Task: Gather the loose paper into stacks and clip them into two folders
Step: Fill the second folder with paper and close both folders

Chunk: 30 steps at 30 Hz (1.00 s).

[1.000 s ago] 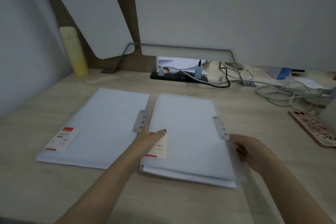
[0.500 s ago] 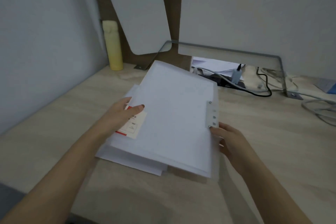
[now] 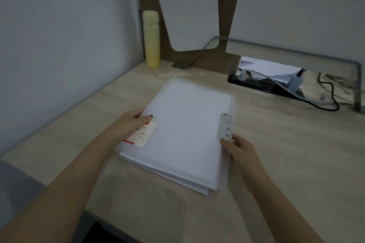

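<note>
A translucent white folder [image 3: 183, 128] filled with paper lies on top of a second folder, whose paper edges [image 3: 164, 173] show beneath it along the near side. The top folder has a metal clip strip [image 3: 226, 127] on its right edge and a red-and-white label [image 3: 141, 134] at its left. My left hand [image 3: 128, 124] grips the left edge, thumb on top by the label. My right hand [image 3: 240, 152] pinches the right edge just below the clip strip.
The wooden desk [image 3: 286, 154] meets a wall on the left. A yellow bottle [image 3: 151, 39] stands at the back left corner. A black power strip [image 3: 266, 85] with plugs and cables lies at the back right, behind a metal bracket [image 3: 296, 49].
The right folder was lifted, carried left and laid on top of the other folder. Both hands stayed on its edges, and the view turned left.
</note>
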### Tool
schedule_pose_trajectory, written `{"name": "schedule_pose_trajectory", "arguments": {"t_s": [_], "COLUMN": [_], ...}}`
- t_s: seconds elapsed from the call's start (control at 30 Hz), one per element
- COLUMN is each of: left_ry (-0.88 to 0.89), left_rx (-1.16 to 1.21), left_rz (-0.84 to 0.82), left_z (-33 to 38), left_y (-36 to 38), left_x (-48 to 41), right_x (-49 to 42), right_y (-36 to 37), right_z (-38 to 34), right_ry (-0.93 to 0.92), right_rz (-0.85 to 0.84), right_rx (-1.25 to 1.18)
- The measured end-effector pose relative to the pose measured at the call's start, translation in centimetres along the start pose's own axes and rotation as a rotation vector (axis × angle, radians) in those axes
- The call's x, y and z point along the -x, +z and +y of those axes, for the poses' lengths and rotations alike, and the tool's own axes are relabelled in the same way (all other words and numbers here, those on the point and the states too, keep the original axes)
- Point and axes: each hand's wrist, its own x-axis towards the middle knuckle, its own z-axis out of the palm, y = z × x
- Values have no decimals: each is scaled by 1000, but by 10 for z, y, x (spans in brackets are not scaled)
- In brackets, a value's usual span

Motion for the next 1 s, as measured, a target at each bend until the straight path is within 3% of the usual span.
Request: {"name": "schedule_pose_trajectory", "arguments": {"t_s": [0.2, 0.3, 0.4, 0.5, 1.0], "left_ry": [41, 109, 176, 184, 217], "left_rx": [150, 241, 187, 147, 93], "left_rz": [12, 61, 142, 192, 312], "left_z": [-24, -41, -51, -49, -34], "left_y": [-1, 3, 13, 16, -11], "left_x": [27, 52, 62, 51, -57], "right_x": [7, 25, 47, 49, -54], "right_y": [-3, 2, 22, 39, 82], "right_z": [18, 24, 21, 24, -4], "right_ry": [-20, -17, -92, -169, -137], "right_rz": [79, 38, 6, 36, 52], "right_rx": [189, 118, 64, 114, 137]}}
